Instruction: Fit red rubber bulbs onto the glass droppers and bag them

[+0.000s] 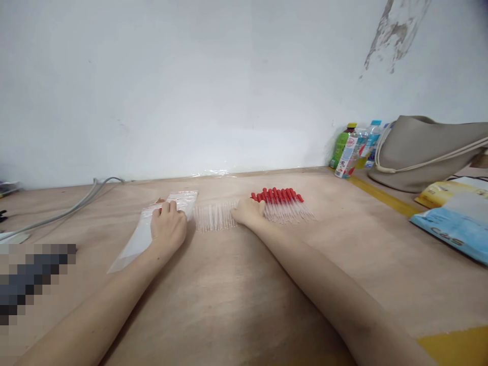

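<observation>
My left hand (170, 226) rests with curled fingers on a clear zip bag (133, 239), which lies flat at the left. A small bit of red shows by its fingertips, too covered to name. To its right, thin clear dropper tubes (214, 217) without bulbs lie side by side in a row. Closed fingers of my right hand (249, 211) are at the right end of that row; what they pinch is hidden. Just right of this hand lie several droppers (284, 203) with red rubber bulbs pointing to the wall and clear stems towards me.
Bottles (346, 152) stand against the wall at the back right, beside a grey bag (423, 152) with a cord. Yellow and blue packs (450, 231) lie at the right edge. Grey cables (82, 201) cross the left of the wooden table (221, 295). A blurred-out dark patch is at lower left.
</observation>
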The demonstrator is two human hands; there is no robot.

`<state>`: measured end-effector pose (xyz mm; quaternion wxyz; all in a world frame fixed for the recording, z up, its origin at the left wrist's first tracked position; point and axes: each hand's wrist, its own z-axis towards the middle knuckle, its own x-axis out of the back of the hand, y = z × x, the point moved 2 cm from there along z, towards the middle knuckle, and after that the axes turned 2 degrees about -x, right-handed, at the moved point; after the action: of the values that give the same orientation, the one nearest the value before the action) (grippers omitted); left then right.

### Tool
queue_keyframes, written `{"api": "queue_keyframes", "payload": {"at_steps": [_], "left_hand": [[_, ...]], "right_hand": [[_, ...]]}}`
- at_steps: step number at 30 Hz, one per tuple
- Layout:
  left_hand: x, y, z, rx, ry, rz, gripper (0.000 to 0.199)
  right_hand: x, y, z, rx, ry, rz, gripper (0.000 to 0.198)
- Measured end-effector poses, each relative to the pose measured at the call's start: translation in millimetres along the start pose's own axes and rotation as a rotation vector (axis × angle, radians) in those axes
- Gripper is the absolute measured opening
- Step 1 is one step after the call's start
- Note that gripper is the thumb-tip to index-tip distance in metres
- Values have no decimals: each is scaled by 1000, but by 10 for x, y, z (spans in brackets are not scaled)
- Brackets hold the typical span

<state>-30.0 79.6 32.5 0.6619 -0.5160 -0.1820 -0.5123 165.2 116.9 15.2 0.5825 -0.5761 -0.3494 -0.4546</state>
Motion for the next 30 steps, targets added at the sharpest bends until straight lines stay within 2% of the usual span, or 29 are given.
{"api": "queue_keyframes", "payload": {"at_steps": [4, 17, 22, 24, 26, 28, 30], "left_hand": [[-58, 6, 8, 26, -80, 16, 30], [-98, 65, 7, 72, 0, 26, 24], [-91, 85, 9, 80, 64, -8, 22], [-85, 108, 4, 69, 77, -39, 23], [-59, 176, -16, 12, 116, -127, 24], [-5, 295, -64, -64, 175, -326, 25], [70, 442, -134, -115, 205, -636, 29]], "right_hand": [[15, -25, 45, -37, -66, 27, 27], [12, -37, -10, -19, -74, 56, 25], [98, -7, -114, 38, 8, 63, 28], [114, 65, -196, 95, 77, 73, 28], [105, 181, -298, 223, 186, 114, 26], [83, 339, -420, 405, 309, 194, 22], [69, 526, -553, 560, 389, 274, 19]]}}
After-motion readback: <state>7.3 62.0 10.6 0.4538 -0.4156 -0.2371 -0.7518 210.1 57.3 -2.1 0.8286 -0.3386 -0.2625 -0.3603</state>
